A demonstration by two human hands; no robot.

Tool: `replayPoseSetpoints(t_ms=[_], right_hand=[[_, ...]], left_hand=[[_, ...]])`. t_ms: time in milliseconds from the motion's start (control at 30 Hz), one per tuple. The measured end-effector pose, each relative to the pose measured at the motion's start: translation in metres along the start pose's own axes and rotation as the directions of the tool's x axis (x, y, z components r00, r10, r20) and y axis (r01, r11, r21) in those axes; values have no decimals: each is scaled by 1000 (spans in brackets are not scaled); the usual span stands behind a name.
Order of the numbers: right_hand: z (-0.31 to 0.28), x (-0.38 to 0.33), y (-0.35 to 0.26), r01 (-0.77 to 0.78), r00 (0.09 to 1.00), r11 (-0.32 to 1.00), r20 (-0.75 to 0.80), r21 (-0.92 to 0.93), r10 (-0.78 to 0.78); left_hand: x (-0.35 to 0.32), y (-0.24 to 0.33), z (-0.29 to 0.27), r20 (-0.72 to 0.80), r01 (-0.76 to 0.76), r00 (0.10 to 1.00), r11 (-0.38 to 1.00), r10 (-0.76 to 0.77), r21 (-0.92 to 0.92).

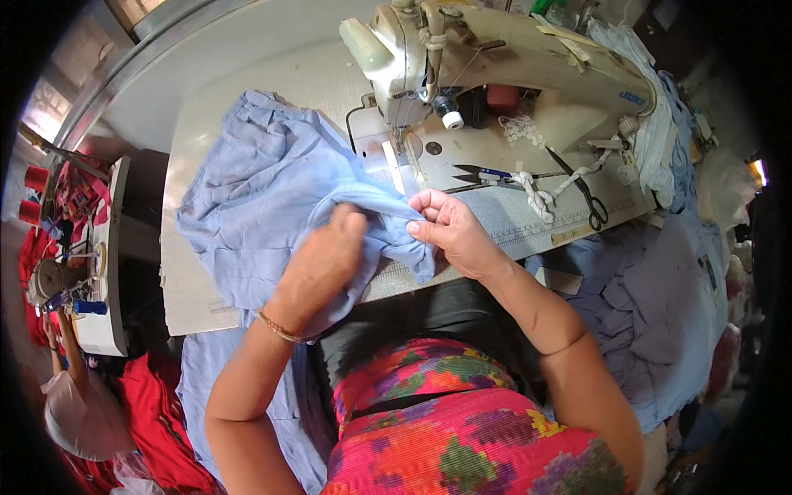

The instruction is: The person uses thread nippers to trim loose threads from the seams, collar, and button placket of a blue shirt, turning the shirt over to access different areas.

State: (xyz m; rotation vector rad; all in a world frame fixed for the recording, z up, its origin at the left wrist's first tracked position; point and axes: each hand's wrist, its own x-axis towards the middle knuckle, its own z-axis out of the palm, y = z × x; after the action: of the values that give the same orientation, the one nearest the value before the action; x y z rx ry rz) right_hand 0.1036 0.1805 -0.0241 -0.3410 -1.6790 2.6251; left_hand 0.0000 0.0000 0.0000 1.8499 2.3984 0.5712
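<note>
A pale work table (194, 272) fills the centre of the frame, with a cream industrial sewing machine (495, 74) set across its upper right, needle end toward the middle. Spread over the table's left half and hanging off its near edge is a light blue garment (247, 190), rumpled and folded on itself. A stack of similar bluish-grey cut pieces (652, 305) is heaped at the right edge of the frame. In the lower left, beyond the table, red cloth (157, 429) and a second workstation with thread cones (35, 194) are seen, where another person is partly visible. At centre, a fold of the garment is gathered between both hands just below the machine bed. The left hand (322, 264) is closed over the bunched cloth, fingers curled together and clamped on it, a thin bracelet at the wrist. The right hand (450, 231) is pinched on the same fold, thumb and fingertips pressed together on its edge. On the machine bed in the upper right of centre lie black-handled scissors (582, 194), small thread snips (478, 174) and a knotted white cord (536, 194). Judged from the grip, the fold is best kept taut between the two hands, its edge held even and the loose bulk kept clear to the left
</note>
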Motion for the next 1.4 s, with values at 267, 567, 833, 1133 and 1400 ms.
replayPoseSetpoints(t_ms=[267,567,833,1133,1400], right_hand=[[-1,24,-12,97,995,995,-4,-14,-97],[4,22,-12,147,988,989,49,-7,-147],[10,17,-16,220,975,960,34,-174,-218],[11,18,-10,271,960,932,5,-241,-278],[4,21,-9,141,990,990,-15,4,-141]], left_hand=[[7,-9,2,-251,92,899,715,-359,-693],[13,13,15,-210,119,855,573,-475,-811],[19,16,16,-302,118,817,655,-491,-746],[19,8,24,-469,92,767,799,-437,-594],[11,11,18,-353,96,832,738,-428,-668]])
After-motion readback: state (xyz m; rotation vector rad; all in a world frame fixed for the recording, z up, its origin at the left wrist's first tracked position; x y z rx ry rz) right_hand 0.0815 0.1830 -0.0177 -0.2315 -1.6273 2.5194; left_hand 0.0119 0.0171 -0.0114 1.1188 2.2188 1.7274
